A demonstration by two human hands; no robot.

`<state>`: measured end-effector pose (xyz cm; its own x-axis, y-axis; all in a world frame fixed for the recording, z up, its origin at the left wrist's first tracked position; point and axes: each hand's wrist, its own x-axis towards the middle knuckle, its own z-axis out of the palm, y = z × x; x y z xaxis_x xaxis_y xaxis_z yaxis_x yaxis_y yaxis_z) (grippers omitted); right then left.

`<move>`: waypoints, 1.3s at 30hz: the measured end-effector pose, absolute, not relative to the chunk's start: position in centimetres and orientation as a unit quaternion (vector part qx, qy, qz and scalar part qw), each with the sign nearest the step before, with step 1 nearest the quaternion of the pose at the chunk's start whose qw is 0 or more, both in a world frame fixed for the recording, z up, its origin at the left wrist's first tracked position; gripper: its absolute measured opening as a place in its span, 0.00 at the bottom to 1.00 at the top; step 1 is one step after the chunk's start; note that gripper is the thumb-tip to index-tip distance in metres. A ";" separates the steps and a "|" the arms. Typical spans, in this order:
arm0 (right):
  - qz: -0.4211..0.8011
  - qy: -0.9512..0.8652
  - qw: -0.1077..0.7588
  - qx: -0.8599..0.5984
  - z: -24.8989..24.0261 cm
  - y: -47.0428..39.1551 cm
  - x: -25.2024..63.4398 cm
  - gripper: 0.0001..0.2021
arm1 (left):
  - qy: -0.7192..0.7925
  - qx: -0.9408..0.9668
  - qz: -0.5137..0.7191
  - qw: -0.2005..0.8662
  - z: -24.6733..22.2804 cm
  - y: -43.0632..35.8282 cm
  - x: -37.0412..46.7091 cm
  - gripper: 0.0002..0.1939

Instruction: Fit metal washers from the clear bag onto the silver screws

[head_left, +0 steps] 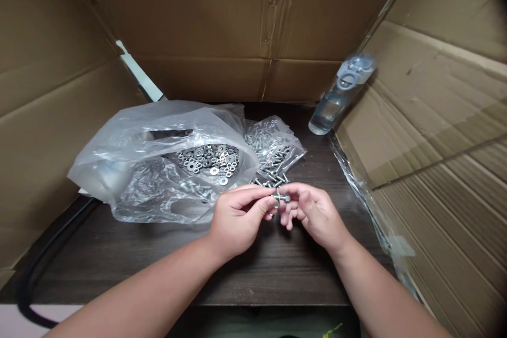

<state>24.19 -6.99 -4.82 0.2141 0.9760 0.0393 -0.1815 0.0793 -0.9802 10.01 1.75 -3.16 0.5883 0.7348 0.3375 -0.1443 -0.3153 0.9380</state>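
Note:
In the head view, a small metal bolt [283,198] lies sideways between my two hands, its head toward the right. My left hand [240,216] pinches the shank end between thumb and index finger. Around the shank there seems to be a washer or nut, too small to make out. My right hand [317,216] curls loosely round the head end, index fingertip touching the hardware and thumb lifted off. Just beyond the fingers is a pile of loose bolts [275,171], partly spilling from a clear plastic bag [269,134].
A larger translucent bag [130,169] on the left holds many washers and nuts [214,161]. A water bottle [336,97] stands back right on the dark wooden table [158,269]. Cardboard walls [198,21] enclose three sides. A black tube [43,253] curves at left.

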 end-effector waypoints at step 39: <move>0.406 -0.416 0.615 -0.533 -4.3 -7.0 23.9 0.14 | 0.224 0.668 0.376 0.602 -3.1 1.6 10.2 0.06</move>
